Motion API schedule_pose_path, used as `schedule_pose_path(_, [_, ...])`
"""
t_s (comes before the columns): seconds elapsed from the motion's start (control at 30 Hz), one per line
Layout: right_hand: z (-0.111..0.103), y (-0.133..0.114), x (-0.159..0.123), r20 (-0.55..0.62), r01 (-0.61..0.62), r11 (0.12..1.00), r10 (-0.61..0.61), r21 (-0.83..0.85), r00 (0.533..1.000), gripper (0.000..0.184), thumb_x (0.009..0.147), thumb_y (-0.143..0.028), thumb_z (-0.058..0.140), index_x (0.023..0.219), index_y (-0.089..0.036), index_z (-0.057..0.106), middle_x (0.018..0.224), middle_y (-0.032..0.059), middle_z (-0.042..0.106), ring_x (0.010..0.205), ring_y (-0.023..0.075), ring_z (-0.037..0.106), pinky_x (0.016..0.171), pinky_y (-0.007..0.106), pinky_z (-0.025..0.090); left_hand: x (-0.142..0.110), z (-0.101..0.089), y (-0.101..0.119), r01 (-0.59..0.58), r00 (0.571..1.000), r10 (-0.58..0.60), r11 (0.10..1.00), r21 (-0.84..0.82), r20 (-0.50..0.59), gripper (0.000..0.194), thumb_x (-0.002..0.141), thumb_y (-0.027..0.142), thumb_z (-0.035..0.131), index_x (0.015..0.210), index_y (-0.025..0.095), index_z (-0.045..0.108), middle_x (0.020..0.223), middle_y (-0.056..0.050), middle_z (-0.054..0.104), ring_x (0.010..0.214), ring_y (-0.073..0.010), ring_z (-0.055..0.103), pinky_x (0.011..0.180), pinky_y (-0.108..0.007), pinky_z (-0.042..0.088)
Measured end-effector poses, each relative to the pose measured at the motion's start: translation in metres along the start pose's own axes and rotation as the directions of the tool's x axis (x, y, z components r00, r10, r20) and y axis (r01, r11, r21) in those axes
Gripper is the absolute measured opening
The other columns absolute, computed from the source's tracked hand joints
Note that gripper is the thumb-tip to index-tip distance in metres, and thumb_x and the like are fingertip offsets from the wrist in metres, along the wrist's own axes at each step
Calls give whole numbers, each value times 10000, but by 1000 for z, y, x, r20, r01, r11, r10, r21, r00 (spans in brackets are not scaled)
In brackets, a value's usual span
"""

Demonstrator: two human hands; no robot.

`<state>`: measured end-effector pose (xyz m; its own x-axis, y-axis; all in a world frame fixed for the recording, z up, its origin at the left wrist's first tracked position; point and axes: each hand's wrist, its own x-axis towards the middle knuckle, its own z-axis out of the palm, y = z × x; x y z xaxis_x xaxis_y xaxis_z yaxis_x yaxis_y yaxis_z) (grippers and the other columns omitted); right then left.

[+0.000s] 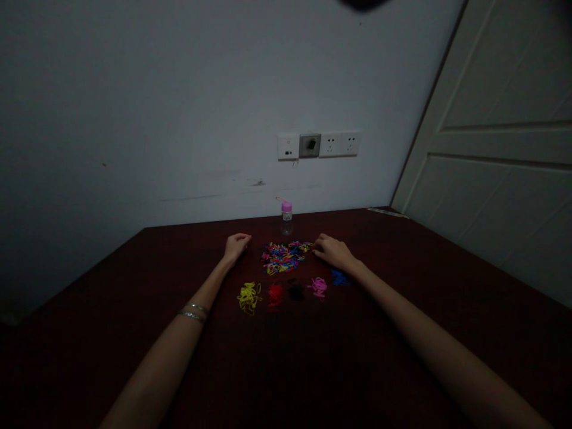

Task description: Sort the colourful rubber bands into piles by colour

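A mixed pile of small coloured rubber bands [282, 257] lies on the dark red table. My left hand [236, 246] rests on the table left of this pile, apart from it, its fingers curled closed. At the pile's right edge is my right hand [331, 249], with bent fingers drawn together beside a few loose bands. What either hand holds, if anything, is hidden. Nearer to me are separate heaps of yellow bands [249, 298], red bands [274, 295], black bands [296, 291], pink bands [319, 288] and blue bands [338, 277]; my right forearm passes close to the blue ones.
Behind the pile stands a clear bottle with a pink cap [286, 218], near the back edge of the table [201, 387]. The wall carries sockets and switches [319, 145]. A pale panelled door [500, 155] is on the right. The scene is dim.
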<state>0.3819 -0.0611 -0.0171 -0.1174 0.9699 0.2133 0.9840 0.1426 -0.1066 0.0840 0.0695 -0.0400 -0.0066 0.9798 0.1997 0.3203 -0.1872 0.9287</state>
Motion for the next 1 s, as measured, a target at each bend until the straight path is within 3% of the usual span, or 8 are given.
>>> schedule_pose_path(0.3, [5,4,0,-45,7,999,-5,40,999,193,828,-321,481,908,-214,621,1006,64,554,847,187,570,620,244,395,-1,2,-2,-75,997,75,997,14,20,252,590,346,623,674,109,643,432,30,487,424,-85,416,430,-196,290])
schedule_pose_path(0.63, [2,2,-2,-84,29,999,-25,43,996,195,836,-284,455,893,-203,623,992,56,570,848,172,564,599,222,377,0,2,-2,-63,997,62,998,6,34,231,594,321,616,672,105,640,443,27,500,424,-85,420,433,-198,293])
schedule_pose_path(0.83, [-4,6,0,-168,20,992,1,128,986,200,840,-294,454,873,-200,627,964,52,578,811,152,562,595,215,372,2,2,-5,-75,996,74,997,25,39,235,614,328,612,690,107,641,432,31,482,421,-83,416,423,-192,288])
schedule_pose_path(1.0, [-11,11,5,-320,73,960,19,271,947,183,820,-281,467,830,-193,626,910,45,591,799,148,554,660,234,395,3,2,-7,-70,997,69,997,22,36,232,607,328,615,684,111,639,436,27,497,422,-85,422,420,-190,293])
